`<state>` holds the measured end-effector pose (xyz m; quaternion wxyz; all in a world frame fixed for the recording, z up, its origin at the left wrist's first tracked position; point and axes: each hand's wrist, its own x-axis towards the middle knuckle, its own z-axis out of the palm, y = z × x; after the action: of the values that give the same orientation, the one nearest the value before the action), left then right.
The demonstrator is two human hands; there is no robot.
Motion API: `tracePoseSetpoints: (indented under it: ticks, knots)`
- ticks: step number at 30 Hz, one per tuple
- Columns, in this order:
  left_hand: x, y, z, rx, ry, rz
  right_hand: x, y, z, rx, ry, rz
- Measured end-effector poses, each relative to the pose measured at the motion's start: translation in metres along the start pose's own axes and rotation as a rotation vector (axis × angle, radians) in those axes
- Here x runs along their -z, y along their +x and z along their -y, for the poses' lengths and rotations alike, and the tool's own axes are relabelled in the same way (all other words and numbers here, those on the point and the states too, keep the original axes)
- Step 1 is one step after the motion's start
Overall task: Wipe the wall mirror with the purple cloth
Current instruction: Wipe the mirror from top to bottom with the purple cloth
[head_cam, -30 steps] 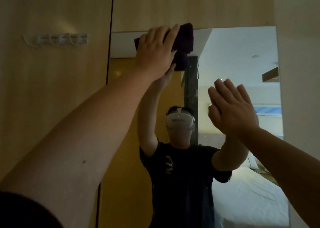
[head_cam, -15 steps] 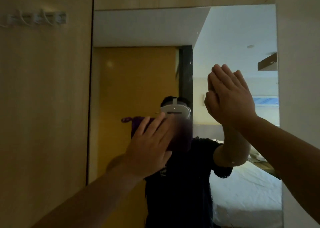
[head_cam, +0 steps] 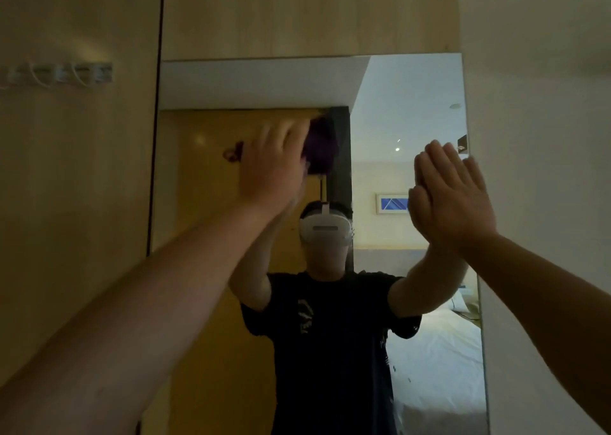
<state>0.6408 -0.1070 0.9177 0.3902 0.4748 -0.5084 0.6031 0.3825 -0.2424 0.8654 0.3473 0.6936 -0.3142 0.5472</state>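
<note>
The wall mirror [head_cam: 410,103] is set into a wood-panelled wall and shows my reflection. My left hand [head_cam: 271,166] presses the purple cloth [head_cam: 321,146] flat against the upper middle of the glass, fingers stretched over it; the hand is motion-blurred. Most of the cloth is hidden behind that hand, and a small loop of it sticks out at the left. My right hand [head_cam: 453,199] lies flat on the glass near the mirror's right edge, fingers straight and together, holding nothing.
A row of wall hooks [head_cam: 59,74] is mounted on the wood panel [head_cam: 76,203] left of the mirror. A plain pale wall [head_cam: 542,136] adjoins the mirror's right edge. A reflected bed and a framed picture appear in the glass.
My left hand swept the cloth down from the mirror's top edge to mid height, then back up to the upper middle. My right hand stayed flat on the glass.
</note>
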Motion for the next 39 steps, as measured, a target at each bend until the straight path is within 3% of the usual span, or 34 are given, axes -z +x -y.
tracePoseSetpoints:
  ticks: [2,4,8,12,18,23,27,32,36,39]
  knots:
    - [-0.003,0.066,-0.003,0.061,0.044,-0.012,-0.006,0.0,-0.002,0.011,-0.009,-0.016]
    - [-0.013,0.108,-0.009,0.05,0.076,0.072,-0.008,0.0,-0.005,0.022,-0.008,-0.035]
    - [-0.035,0.107,-0.014,-0.093,0.169,0.184,-0.01,-0.001,-0.009,0.037,-0.004,-0.057]
    - [-0.026,0.03,-0.025,-0.191,0.131,0.209,-0.01,-0.001,-0.007,0.05,0.022,-0.063]
    - [-0.01,-0.166,-0.059,-0.33,0.109,0.358,-0.007,-0.003,-0.004,0.035,0.038,-0.063]
    - [-0.006,-0.197,-0.065,-0.345,0.1,0.328,-0.003,-0.002,-0.003,0.02,0.052,-0.037]
    - [-0.005,-0.162,-0.066,-0.334,-0.006,0.169,0.001,-0.001,-0.008,0.05,0.09,0.012]
    - [-0.007,-0.01,-0.071,-0.109,-0.067,0.008,0.008,0.002,-0.034,-0.027,0.163,-0.009]
    - [-0.019,0.109,-0.071,-0.02,0.058,0.146,-0.002,0.003,-0.067,-0.131,0.149,-0.013]
    - [-0.044,0.121,-0.075,-0.076,0.157,0.23,-0.017,0.008,-0.079,-0.084,0.198,0.016]
